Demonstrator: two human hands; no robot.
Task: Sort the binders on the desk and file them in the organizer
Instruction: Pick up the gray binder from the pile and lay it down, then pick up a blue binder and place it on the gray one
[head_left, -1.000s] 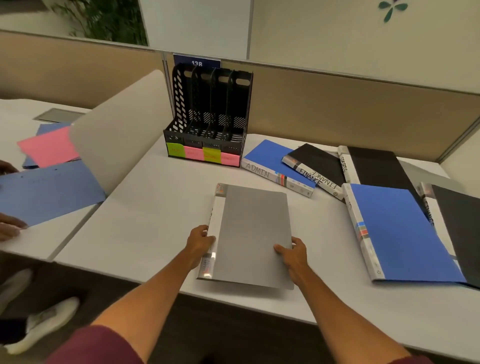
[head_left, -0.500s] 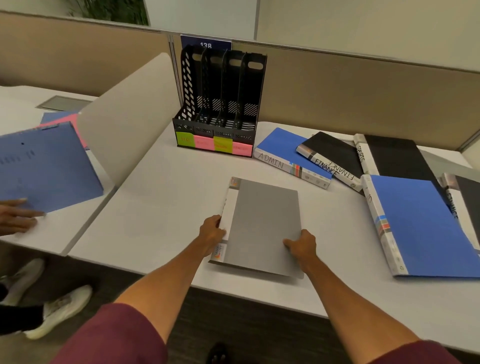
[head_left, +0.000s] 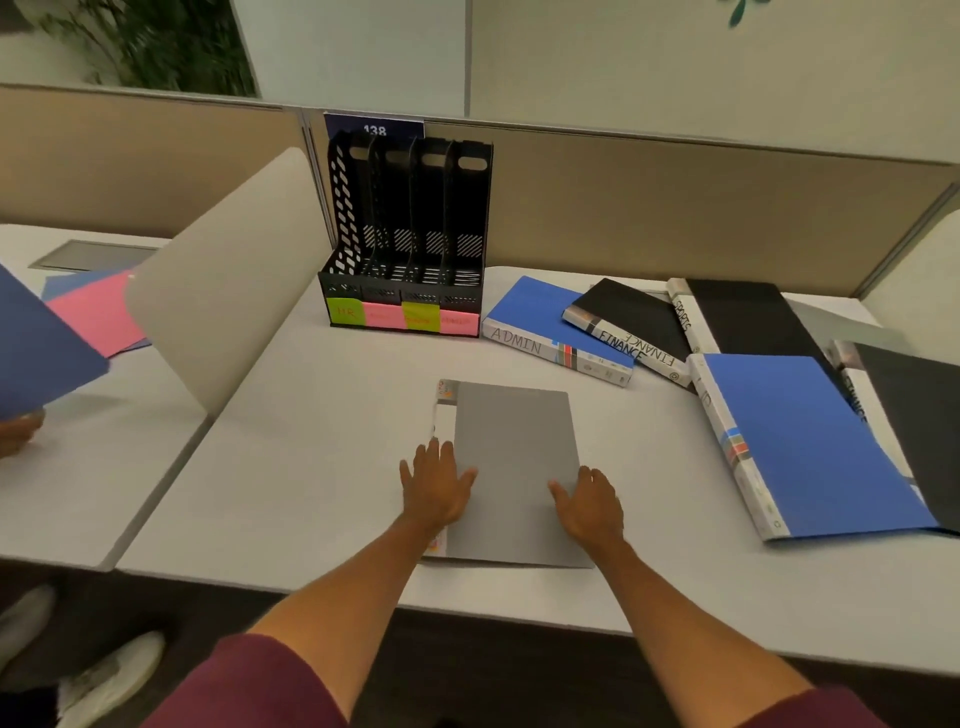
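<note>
A grey binder (head_left: 514, 452) lies flat on the white desk (head_left: 322, 441) in front of me. My left hand (head_left: 435, 486) rests flat on its spine edge, fingers spread. My right hand (head_left: 589, 501) lies flat on its right edge, fingers apart. Neither hand grips it. The black organizer (head_left: 410, 234) with four slots and green and pink labels stands at the back, with nothing visible in its slots. To its right lie a blue ADMIN binder (head_left: 540, 325), a black FINANCE binder (head_left: 631, 322), a black binder (head_left: 737, 317), a large blue binder (head_left: 800, 441) and another black one (head_left: 914, 421).
A curved beige divider (head_left: 228, 291) separates my desk from the left desk, where pink (head_left: 96, 317) and blue folders (head_left: 36, 348) lie and another person's hand (head_left: 18, 431) holds the blue one. A partition wall (head_left: 675, 213) runs behind. Shoes (head_left: 104, 680) show on the floor.
My hands have released their hold on the grey binder's lower corners and now lie flat on it. The other person's blue folder has moved further left.
</note>
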